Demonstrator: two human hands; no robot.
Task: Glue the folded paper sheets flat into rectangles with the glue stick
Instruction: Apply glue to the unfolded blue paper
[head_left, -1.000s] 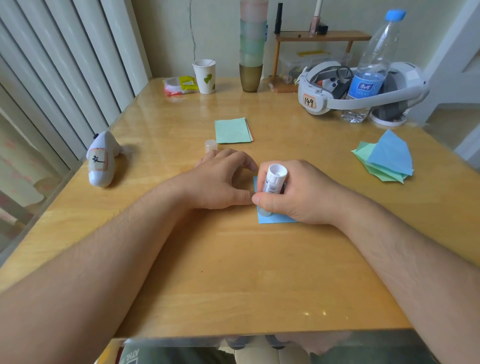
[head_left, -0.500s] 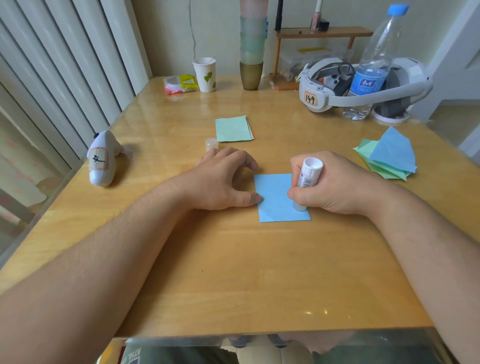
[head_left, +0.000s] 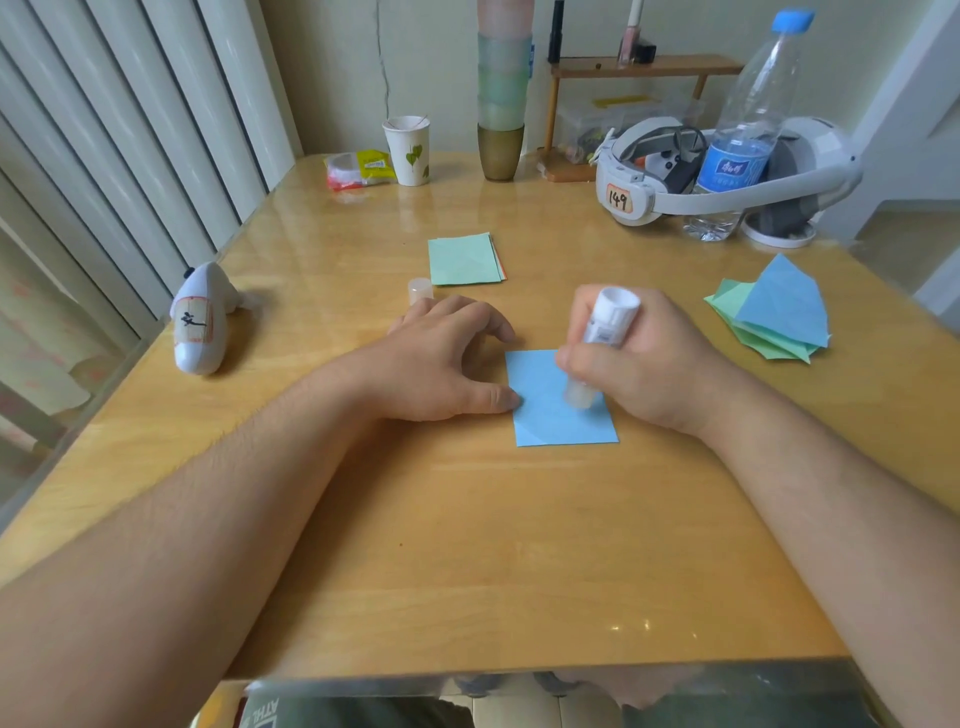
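A light blue folded paper sheet (head_left: 556, 410) lies flat on the wooden table (head_left: 467, 545) in front of me. My right hand (head_left: 644, 364) grips a white glue stick (head_left: 605, 332) tilted, with its tip on the middle of the sheet. My left hand (head_left: 447, 358) rests on the table at the sheet's left edge, its thumb tip pressing that edge. The glue stick's clear cap (head_left: 420, 290) stands just beyond my left hand. A flat stack of green folded sheets (head_left: 464, 258) lies farther back. A loose pile of blue and green folded sheets (head_left: 774, 312) sits at the right.
A white shark-shaped toy (head_left: 200, 322) lies near the left edge. At the back stand a paper cup (head_left: 409, 150), a snack packet (head_left: 358, 169), stacked cups (head_left: 501, 93), a small wooden shelf (head_left: 644, 67), a white headset (head_left: 727, 171) and a water bottle (head_left: 743, 130).
My right hand with the glue stick slid right across the blue sheet, then came back toward its middle. My left hand stayed at the sheet's left edge.
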